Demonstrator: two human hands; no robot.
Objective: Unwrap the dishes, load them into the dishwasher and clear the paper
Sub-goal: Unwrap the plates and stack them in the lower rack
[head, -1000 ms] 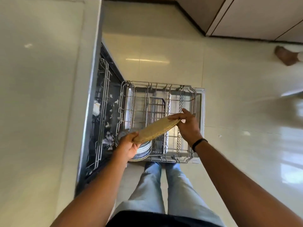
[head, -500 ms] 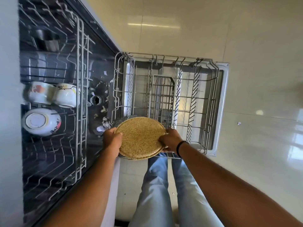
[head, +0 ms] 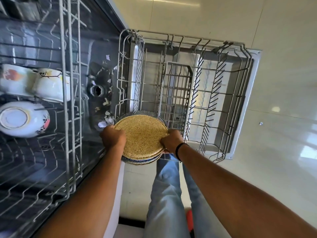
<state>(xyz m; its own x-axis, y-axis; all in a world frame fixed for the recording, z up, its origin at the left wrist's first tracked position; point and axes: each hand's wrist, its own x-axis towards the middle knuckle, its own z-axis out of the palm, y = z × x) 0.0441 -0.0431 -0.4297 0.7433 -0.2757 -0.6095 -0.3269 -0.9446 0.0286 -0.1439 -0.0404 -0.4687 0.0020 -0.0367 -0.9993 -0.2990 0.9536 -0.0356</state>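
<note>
Over the lower rack [head: 243, 54]: loading under way
Hands: left hand [head: 112, 138] and right hand [head: 171, 140] grip speckled plate [head: 142, 134] by opposite edges
Next: likely seating it squarely atop stacked plates [head: 142, 160]

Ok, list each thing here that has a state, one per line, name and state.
Speckled tan plate: gripped at both edges, lying on the plate stack.
Plate stack: in the lower rack's near corner.
Lower rack: pulled out, mostly bare.
Upper rack: holding dishes.
Bowl: upside down.
Two cups: on their sides.
Left hand: gripping plate.
Right hand: gripping plate.
</note>
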